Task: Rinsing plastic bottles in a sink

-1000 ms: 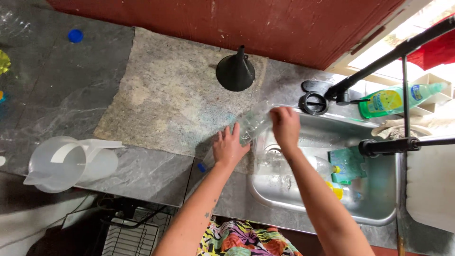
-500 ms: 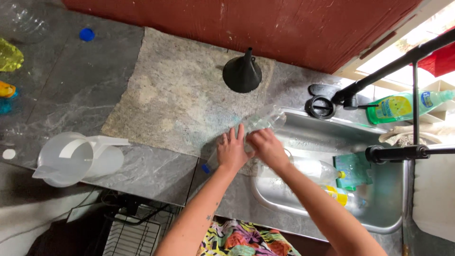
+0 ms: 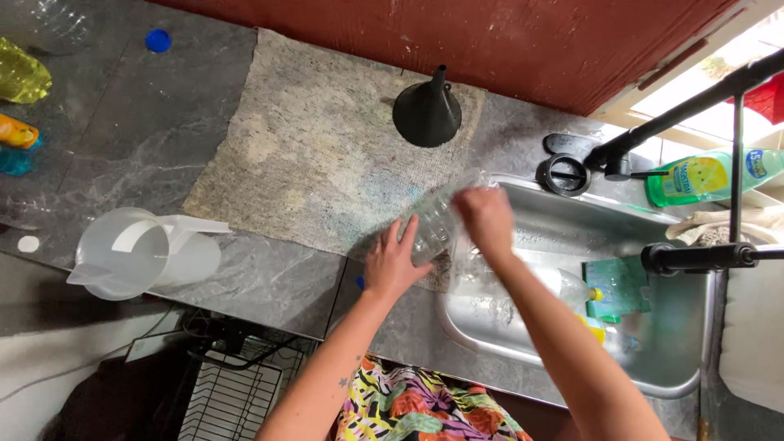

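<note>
A clear plastic bottle (image 3: 434, 220) lies tilted at the edge of the steel sink (image 3: 531, 327), over the corner of a worn cloth mat (image 3: 318, 155). My left hand (image 3: 394, 261) rests with fingers spread against the bottle's lower end. My right hand (image 3: 488, 220) is closed around the bottle's upper end, near the sink rim. The bottle's neck is hidden under my right hand.
A black funnel (image 3: 427, 110) stands upside down on the mat. A translucent jug (image 3: 135, 253) lies at the counter's left front. A green sponge (image 3: 616, 286) and another bottle (image 3: 581, 290) lie in the sink. A green dish-soap bottle (image 3: 710, 175) and black stand poles (image 3: 694, 257) are at right.
My right hand has slid from the sink side onto the bottle's upper end. My left hand has stayed against the bottle. The camera has shifted slightly.
</note>
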